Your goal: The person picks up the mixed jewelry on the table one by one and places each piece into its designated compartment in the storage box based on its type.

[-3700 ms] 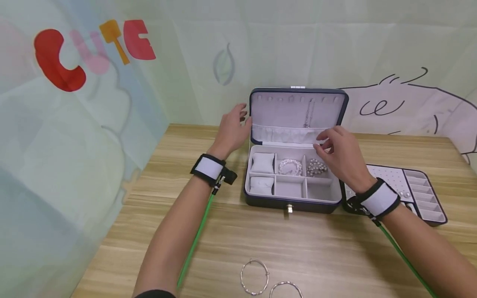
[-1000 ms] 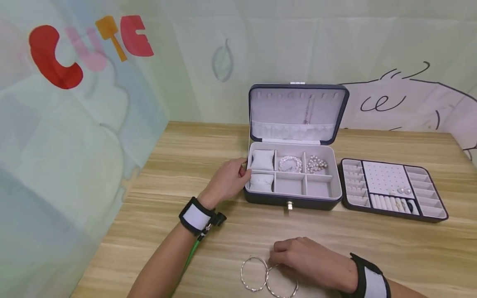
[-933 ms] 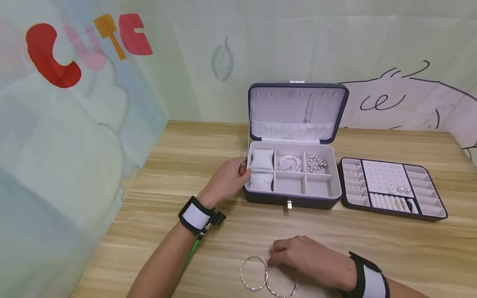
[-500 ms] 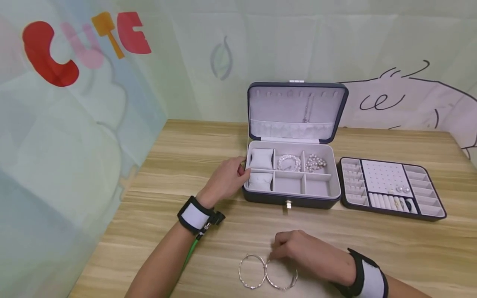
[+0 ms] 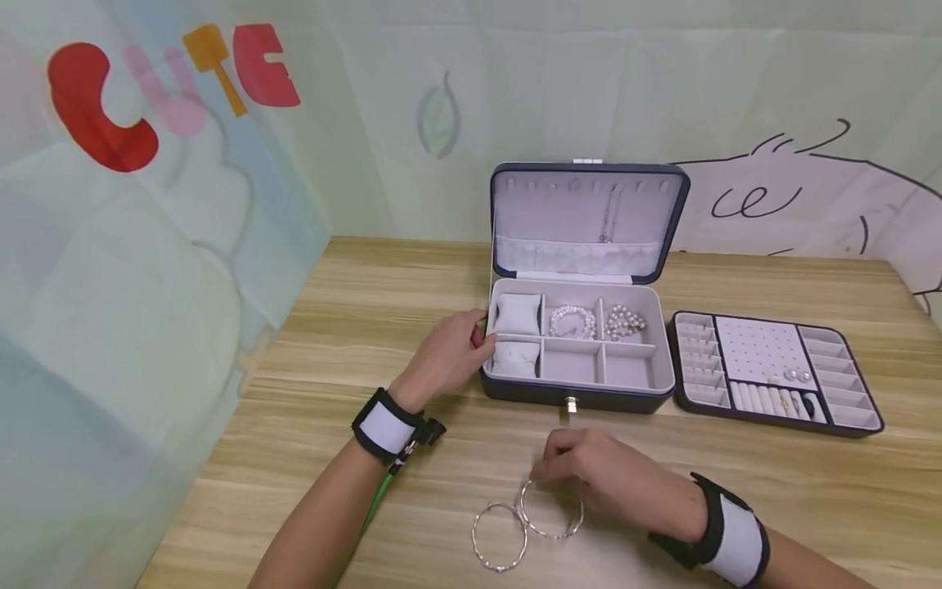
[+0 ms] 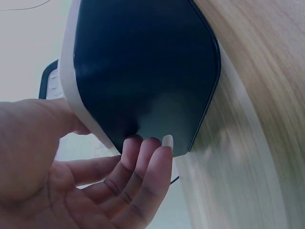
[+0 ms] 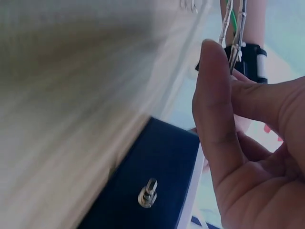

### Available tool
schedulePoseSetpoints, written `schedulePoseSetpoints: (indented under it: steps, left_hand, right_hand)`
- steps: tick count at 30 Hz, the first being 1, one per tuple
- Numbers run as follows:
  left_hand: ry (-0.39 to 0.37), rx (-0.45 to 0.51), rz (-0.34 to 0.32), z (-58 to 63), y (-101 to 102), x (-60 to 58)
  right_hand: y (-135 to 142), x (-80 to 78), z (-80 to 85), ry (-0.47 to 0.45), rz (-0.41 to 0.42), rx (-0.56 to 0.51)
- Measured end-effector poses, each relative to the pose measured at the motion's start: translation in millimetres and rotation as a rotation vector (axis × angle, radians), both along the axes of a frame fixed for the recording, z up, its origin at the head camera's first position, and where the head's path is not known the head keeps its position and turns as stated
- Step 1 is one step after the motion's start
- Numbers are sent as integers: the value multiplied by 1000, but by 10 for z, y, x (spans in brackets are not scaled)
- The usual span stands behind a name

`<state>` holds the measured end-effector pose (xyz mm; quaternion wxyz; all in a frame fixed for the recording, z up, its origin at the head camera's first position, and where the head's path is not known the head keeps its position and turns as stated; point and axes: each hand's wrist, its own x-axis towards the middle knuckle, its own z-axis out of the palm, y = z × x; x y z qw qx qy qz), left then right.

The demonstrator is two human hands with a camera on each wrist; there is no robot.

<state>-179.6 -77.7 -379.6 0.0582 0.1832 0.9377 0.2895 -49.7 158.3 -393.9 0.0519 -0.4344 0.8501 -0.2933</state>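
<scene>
My right hand (image 5: 614,483) pinches a thin silver bangle (image 5: 557,537) between thumb and fingers, low over the table. In the right wrist view the bangle (image 7: 237,40) stands up out of the fingertips. Beside it a second silver bangle (image 5: 474,536) lies on the wood. My left hand (image 5: 445,356) holds the left wall of a dark blue jewelry box (image 5: 625,402), thumb over the rim. Its curled fingers (image 6: 157,171) are at the outside wall in the left wrist view. The box's lid (image 5: 552,213) stands raised.
The box compartments hold two white cushions (image 5: 518,314), a pearl bracelet (image 5: 562,313) and a beaded bracelet (image 5: 624,321). A necklace (image 5: 607,219) hangs in the lid. Right of the box lies a divided jewelry tray (image 5: 763,349) with rings and pearl earrings. A printed cloth (image 5: 383,98) backs the table.
My right hand went from the box's right side down to the bangles, then lifted one slightly toward the box. My left hand moved from beside the lid to the box's left wall.
</scene>
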Motion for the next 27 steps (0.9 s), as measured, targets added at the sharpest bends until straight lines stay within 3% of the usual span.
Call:
schedulePoseSetpoints:
  steps: [10, 20, 27]
  left_hand:
    - [9, -5, 8, 5, -8, 3]
    - [22, -15, -9, -2, -1, 7]
    - [8, -8, -17, -12, 2, 3]
  right_hand:
    - [126, -182, 63, 122, -98, -91]
    - [242, -354, 206, 70, -265, -113]
    - [302, -506, 310, 119, -362, -114]
